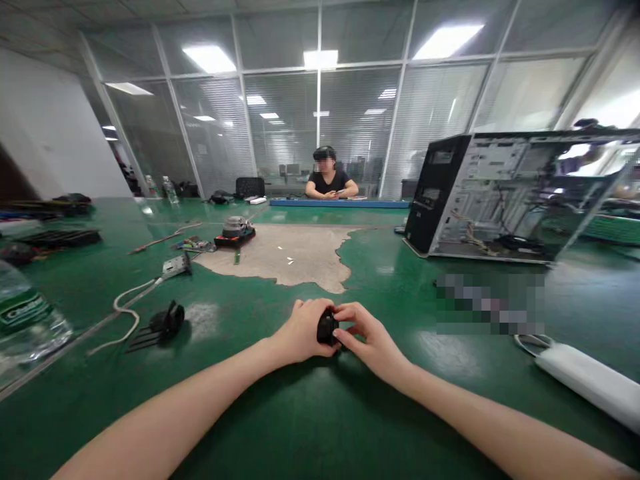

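Note:
Low over the green tabletop [320, 427], a small black object [327, 327] with a rounded outline is held between both hands; its exact kind is not clear. My left hand [309, 327] wraps round its left side, hiding much of it. With thumb and fingertips, my right hand [367, 337] pinches the right side of the same object. To the left lies a black part with long prongs [167, 323], apart from my hands. Beyond them is a bare, ragged-edged tan patch [300, 253] of the tabletop with small white scraps on it.
An opened computer case [440, 193] stands at the right, with a white power strip [585, 380] nearer. A plastic bottle [30, 320], a cable with a metal bracket [175, 267] and a red-and-black device [235, 231] are leftward. Across the table sits a person [327, 181].

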Tool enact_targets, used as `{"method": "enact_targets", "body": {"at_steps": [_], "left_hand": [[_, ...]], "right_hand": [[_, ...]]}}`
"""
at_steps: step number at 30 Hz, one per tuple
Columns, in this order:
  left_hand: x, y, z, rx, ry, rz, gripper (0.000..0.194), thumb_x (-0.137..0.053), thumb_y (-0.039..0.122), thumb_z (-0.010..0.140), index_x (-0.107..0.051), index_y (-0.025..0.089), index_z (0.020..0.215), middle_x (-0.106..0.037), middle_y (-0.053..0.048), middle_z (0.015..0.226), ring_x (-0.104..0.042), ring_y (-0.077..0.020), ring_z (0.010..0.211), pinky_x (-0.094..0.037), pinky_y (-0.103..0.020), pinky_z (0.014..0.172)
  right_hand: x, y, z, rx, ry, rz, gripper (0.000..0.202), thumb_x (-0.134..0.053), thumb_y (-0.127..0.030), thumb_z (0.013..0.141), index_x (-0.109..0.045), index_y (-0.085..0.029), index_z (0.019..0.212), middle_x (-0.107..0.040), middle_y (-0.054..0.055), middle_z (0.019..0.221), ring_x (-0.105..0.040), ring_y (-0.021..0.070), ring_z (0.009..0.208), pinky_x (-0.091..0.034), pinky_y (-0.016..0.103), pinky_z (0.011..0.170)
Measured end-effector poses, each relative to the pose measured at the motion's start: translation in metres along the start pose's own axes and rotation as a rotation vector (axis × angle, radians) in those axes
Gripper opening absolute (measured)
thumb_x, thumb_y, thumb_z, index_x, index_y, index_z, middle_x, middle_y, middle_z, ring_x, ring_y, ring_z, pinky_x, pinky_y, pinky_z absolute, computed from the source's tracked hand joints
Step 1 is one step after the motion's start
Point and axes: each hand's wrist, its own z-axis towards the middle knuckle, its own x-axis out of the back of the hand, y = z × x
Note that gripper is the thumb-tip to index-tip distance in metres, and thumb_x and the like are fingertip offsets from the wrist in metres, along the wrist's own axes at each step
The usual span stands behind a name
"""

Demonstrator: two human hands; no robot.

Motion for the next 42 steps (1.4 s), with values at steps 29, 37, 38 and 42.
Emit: {"method": "enact_targets", "body": {"at_steps": [29,37,38,42], "left_hand": [[0.0069,0.0061,-0.0008,-0.010,-0.017,0.024,0.056,-0.064,0.033,0.056,-0.038,0.020,0.104,-0.054,-0.003,0.097,-0.050,-0.0222,0.088,-0.031,-0.034,0.078],[0.0063,0.0072,-0.0002,-0.012,-0.003,0.024,0.054,-0.063,0.033,0.057,-0.039,0.020,0.104,-0.054,-0.003,0.095,-0.051,-0.0212,0.087,-0.031,-0.033,0.077],[0.0061,0.0072,-0.0001,-0.008,-0.005,0.022,0.054,-0.063,0.033,0.057,-0.039,0.020,0.104,-0.054,-0.003,0.095,-0.051,-0.0215,0.087,-0.031,-0.033,0.077],[0.0061,0.0072,-0.0001,-0.003,-0.014,0.024,0.057,-0.064,0.033,0.056,-0.039,0.020,0.104,-0.055,-0.003,0.095,-0.051,-0.0219,0.086,-0.031,-0.034,0.078]], "right_hand": [[0.0009,0.0011,-0.0008,-0.121,-0.093,0.108,0.024,-0.053,-0.022,0.076,-0.045,-0.020,0.098,-0.054,0.003,0.094,-0.056,0.0151,0.085,-0.050,0.028,0.068],[0.0005,0.0011,-0.0007,-0.066,-0.042,0.091,0.021,-0.053,-0.022,0.076,-0.046,-0.021,0.096,-0.051,0.004,0.096,-0.054,0.0164,0.092,-0.050,0.027,0.067],[0.0002,0.0015,-0.0005,-0.079,-0.045,0.099,0.022,-0.053,-0.022,0.076,-0.045,-0.021,0.096,-0.050,0.004,0.097,-0.053,0.0165,0.093,-0.050,0.027,0.067],[-0.0004,0.0013,-0.0007,-0.126,-0.065,0.100,0.026,-0.052,-0.022,0.077,-0.043,-0.020,0.102,-0.051,0.005,0.100,-0.054,0.0158,0.090,-0.050,0.029,0.070]]}}
